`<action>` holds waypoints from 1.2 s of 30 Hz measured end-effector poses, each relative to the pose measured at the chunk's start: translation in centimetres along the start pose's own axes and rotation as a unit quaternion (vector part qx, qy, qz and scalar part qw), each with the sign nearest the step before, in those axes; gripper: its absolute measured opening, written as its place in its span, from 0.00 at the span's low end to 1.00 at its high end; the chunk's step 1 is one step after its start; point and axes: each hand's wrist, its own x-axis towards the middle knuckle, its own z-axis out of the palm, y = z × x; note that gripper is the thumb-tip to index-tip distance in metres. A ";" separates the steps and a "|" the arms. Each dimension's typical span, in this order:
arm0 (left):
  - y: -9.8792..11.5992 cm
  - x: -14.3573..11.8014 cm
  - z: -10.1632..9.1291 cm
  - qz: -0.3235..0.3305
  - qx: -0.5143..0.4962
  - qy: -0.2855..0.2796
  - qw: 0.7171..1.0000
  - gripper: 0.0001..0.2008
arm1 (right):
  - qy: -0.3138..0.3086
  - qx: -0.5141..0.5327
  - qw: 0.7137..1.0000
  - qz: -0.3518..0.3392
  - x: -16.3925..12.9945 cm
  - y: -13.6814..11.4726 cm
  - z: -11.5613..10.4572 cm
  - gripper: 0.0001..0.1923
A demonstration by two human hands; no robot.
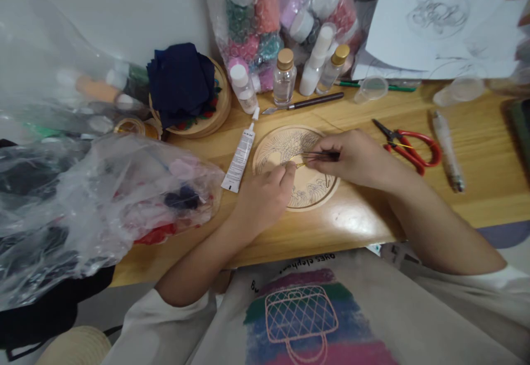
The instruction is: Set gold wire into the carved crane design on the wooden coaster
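I have both bare hands in the head view, working over a round, pale wooden disc [307, 183] printed with fine dark line patterns, which lies flat on the yellowish wood-grain tabletop [351, 210]. The right hand [351, 158] comes in over the disc's right side, its thumb and fingers closed around slim dark tweezers [329, 155], whose tips point left across the disc's middle. I cannot tell whether those tips grip anything. Just below them I see a short, thin golden wire [301, 164], resting by the left hand's fingertips. The left hand [267, 194] lies across the disc's left side, its fingers bent and close together, the index fingertip down at the wire's left end. From here I cannot tell whether that hand pinches the wire or only presses beside it.

Just left of the disc I see a white squeeze tube [239, 160] with a pointed nozzle, lying slantwise. Beyond the disc lies a dark-handled craft knife [317, 101]. Well to the right of the disc, near the right forearm, I have red-handled metal pliers [414, 139], their handles spread apart.
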 end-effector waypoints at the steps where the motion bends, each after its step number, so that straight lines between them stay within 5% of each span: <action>1: 0.0 0.0 0.0 0.002 0.002 0.001 1.000 0.19 | 0.000 -0.002 1.000 -0.001 0.0 0.0 0.0 0.08; 36: 1.4 -0.4 0.3 -0.027 0.034 0.007 0.999 0.20 | -0.010 -0.013 1.000 0.024 -0.1 0.2 -0.4 0.11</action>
